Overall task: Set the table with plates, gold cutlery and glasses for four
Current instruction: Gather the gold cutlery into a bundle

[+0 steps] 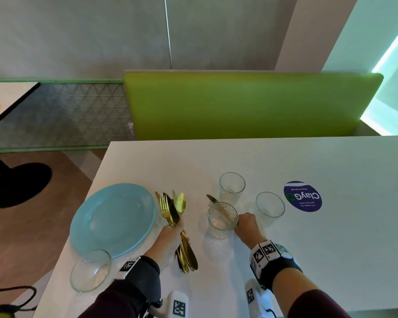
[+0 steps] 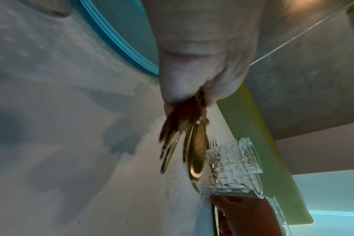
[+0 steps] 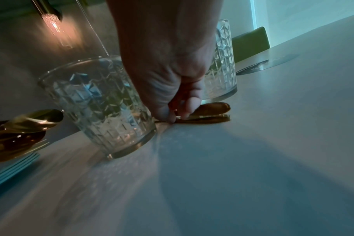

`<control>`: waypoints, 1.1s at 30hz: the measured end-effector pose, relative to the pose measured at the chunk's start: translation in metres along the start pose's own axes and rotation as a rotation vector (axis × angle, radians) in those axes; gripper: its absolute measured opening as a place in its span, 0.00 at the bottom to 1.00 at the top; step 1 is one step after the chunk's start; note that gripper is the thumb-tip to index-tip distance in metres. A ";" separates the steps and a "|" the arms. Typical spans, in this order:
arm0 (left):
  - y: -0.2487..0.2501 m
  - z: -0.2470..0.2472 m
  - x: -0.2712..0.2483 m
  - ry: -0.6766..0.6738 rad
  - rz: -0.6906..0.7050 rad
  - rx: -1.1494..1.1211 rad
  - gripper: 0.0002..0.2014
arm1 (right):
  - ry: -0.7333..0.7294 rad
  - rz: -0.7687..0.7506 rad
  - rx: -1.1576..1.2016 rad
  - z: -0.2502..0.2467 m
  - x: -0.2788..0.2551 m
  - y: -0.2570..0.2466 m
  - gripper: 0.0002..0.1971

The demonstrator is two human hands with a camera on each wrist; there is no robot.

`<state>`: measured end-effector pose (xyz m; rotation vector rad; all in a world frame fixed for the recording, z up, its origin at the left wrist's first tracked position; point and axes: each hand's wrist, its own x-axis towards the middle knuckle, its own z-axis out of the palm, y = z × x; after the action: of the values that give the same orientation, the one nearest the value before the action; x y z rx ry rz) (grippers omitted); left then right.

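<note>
My left hand (image 1: 174,235) grips a bundle of gold cutlery (image 1: 176,214), with forks, knives and spoons fanned out beside a stack of light blue plates (image 1: 113,216). In the left wrist view the gold cutlery's handles (image 2: 184,143) hang from the left hand (image 2: 192,76). My right hand (image 1: 245,222) reaches down to the white table (image 1: 331,249) behind a patterned glass (image 1: 222,220). There the right hand's fingertips (image 3: 184,111) pinch gold cutlery pieces (image 3: 208,115) that lie flat on the table. A knife tip (image 1: 213,199) shows past the glass.
Two more glasses (image 1: 232,187) (image 1: 270,207) stand near the right hand, and another glass (image 1: 90,270) sits at the near left by the plates. A purple round sticker (image 1: 302,196) is on the table. A green bench back (image 1: 239,106) lies beyond the far edge.
</note>
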<state>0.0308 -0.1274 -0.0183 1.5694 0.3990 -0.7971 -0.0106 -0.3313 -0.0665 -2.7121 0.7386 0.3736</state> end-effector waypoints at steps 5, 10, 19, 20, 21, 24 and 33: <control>0.014 0.003 0.001 -0.003 0.020 0.022 0.16 | -0.041 0.065 -0.101 -0.018 -0.021 -0.005 0.16; 0.021 0.002 0.005 0.006 -0.005 0.030 0.17 | -0.069 0.023 -0.146 -0.022 -0.020 -0.002 0.08; 0.062 0.001 0.004 -0.013 0.037 0.007 0.11 | -0.152 0.003 -0.239 -0.079 -0.051 0.004 0.14; 0.069 0.002 0.003 -0.021 0.047 -0.005 0.11 | -0.144 0.028 -0.227 -0.093 -0.058 0.002 0.13; 0.077 0.002 0.002 -0.030 0.059 -0.017 0.10 | -0.122 0.075 -0.174 -0.107 -0.064 -0.001 0.13; 0.098 0.004 0.002 -0.068 0.082 -0.037 0.10 | -0.059 0.164 -0.033 -0.148 -0.077 -0.021 0.14; 0.150 0.003 0.015 -0.151 0.107 -0.022 0.14 | 0.039 0.142 0.895 -0.162 -0.021 -0.136 0.05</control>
<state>0.1405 -0.1586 0.0804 1.4859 0.2113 -0.8194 0.0710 -0.2678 0.1191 -1.8335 0.8483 -0.0038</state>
